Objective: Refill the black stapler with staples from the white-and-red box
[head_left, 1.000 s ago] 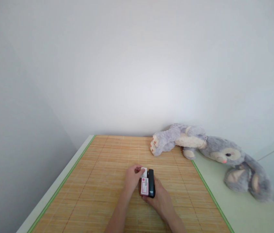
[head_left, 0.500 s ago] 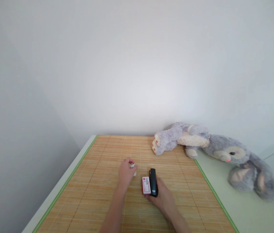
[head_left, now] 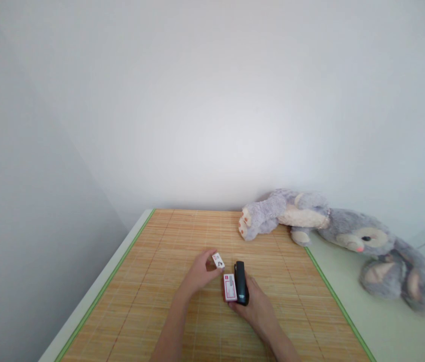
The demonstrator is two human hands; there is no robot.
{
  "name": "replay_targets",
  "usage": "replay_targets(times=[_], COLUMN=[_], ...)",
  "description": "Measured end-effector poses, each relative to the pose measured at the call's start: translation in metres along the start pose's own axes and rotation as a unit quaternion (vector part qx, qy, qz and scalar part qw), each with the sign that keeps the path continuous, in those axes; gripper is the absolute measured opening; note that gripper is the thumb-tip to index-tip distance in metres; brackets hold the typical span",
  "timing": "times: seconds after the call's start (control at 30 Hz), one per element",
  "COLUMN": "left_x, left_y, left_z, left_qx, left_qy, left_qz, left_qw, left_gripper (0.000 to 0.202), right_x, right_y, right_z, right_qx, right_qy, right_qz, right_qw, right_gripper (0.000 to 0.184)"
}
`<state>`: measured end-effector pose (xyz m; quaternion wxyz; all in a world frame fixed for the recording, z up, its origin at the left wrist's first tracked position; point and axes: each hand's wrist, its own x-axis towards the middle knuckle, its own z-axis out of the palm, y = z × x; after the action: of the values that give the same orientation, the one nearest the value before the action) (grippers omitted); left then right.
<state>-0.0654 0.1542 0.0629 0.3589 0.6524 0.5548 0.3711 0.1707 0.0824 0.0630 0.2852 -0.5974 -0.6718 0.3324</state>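
Note:
Between the thumb and fingers of my left hand (head_left: 200, 272) is a small white box (head_left: 218, 260) with dark and red print, held just above the mat. My right hand (head_left: 256, 303) is closed round a black stapler (head_left: 240, 282) and a larger white box with pink edging (head_left: 230, 287), side by side. The stapler lies lengthwise, its far end pointing away from me. My right thumb reaches under the near end of the pink-edged box. The small box is up and to the left of the stapler, apart from it.
A bamboo mat (head_left: 152, 301) with green edging covers most of the pale table (head_left: 404, 322). At the back right lies a grey plush rabbit (head_left: 306, 216), its feet on the mat and its head past the mat's edge. A white wall (head_left: 212, 100) stands behind.
My left hand has moved right, toward the stapler, and turned the small box so its printed face shows. My right hand keeps its hold; the whole view has shifted slightly.

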Motion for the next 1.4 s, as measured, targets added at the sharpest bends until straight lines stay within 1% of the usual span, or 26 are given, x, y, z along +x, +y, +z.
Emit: replay_targets(times=[0.07, 0.1, 0.2, 0.27, 0.33, 0.53, 0.63, 0.8, 0.87, 0.93, 1.07, 1.1, 1.17, 1.27, 1.33, 1.4], left_x=[-0.004, -0.005, -0.006, -0.006, -0.005, 0.007, 0.017, 0.031, 0.033, 0.032, 0.026, 0.024, 0.021, 0.019, 0.018, 0.017], left_y=[0.0, 0.001, 0.003, 0.005, 0.007, 0.009, 0.009, 0.011, 0.011, 0.006, -0.009, -0.013, -0.017, -0.014, -0.009, -0.004], left_z=[0.002, 0.003, 0.003, 0.002, 0.003, 0.008, 0.001, -0.016, -0.018, -0.017, -0.008, -0.004, 0.008, 0.03, 0.042, 0.05], left_qx=[0.005, 0.008, 0.017, 0.026, 0.036, 0.055, 0.06, 0.065, 0.058, 0.042, -0.01, -0.026, -0.06, -0.099, -0.109, -0.108], left_qy=[-0.008, -0.01, -0.012, -0.011, -0.018, -0.06, -0.066, -0.089, -0.097, -0.091, -0.036, -0.029, -0.034, -0.041, -0.027, -0.003], left_qz=[0.016, 0.022, 0.038, 0.051, 0.064, 0.087, 0.088, 0.075, 0.065, 0.049, -0.024, -0.044, -0.076, -0.093, -0.091, -0.088], left_qw=[1.0, 1.0, 0.999, 0.998, 0.997, 0.993, 0.992, 0.991, 0.991, 0.994, 0.999, 0.998, 0.995, 0.99, 0.99, 0.99], left_gripper=[0.067, 0.065, 0.051, 0.048, 0.053, 0.069, 0.07, 0.055, 0.054, 0.051, 0.038, 0.038, 0.038, 0.035, 0.033, 0.032], right_x=[0.0, 0.0, 0.0, 0.0, 0.0, 0.002, 0.001, 0.001, 0.002, 0.004, 0.005, 0.004, 0.004, 0.007, 0.009, 0.011], right_y=[0.0, 0.0, 0.0, 0.0, 0.002, 0.006, 0.005, 0.005, 0.009, 0.015, 0.017, 0.015, 0.01, 0.002, -0.002, -0.004], right_z=[0.0, 0.0, -0.001, 0.0, 0.0, 0.005, 0.004, 0.002, 0.004, 0.007, 0.009, 0.008, 0.005, 0.001, -0.001, -0.001], right_qx=[0.009, 0.014, 0.015, 0.013, 0.013, 0.002, 0.003, -0.004, -0.005, -0.007, -0.01, -0.008, -0.001, 0.005, 0.002, -0.003], right_qy=[-0.007, -0.011, -0.008, -0.007, -0.006, -0.011, -0.011, -0.014, -0.021, -0.024, -0.023, -0.024, -0.028, -0.033, -0.036, -0.037], right_qz=[-0.007, -0.01, -0.011, -0.01, -0.009, -0.013, -0.018, -0.014, -0.011, -0.008, -0.006, -0.005, -0.004, -0.02, -0.025, -0.019], right_qw=[1.0, 1.0, 1.0, 1.0, 1.0, 1.0, 1.0, 1.0, 1.0, 1.0, 1.0, 1.0, 1.0, 0.999, 0.999, 0.999], right_gripper=[0.087, 0.088, 0.09, 0.09, 0.09, 0.087, 0.083, 0.089, 0.088, 0.087, 0.085, 0.085, 0.083, 0.082, 0.08, 0.078])
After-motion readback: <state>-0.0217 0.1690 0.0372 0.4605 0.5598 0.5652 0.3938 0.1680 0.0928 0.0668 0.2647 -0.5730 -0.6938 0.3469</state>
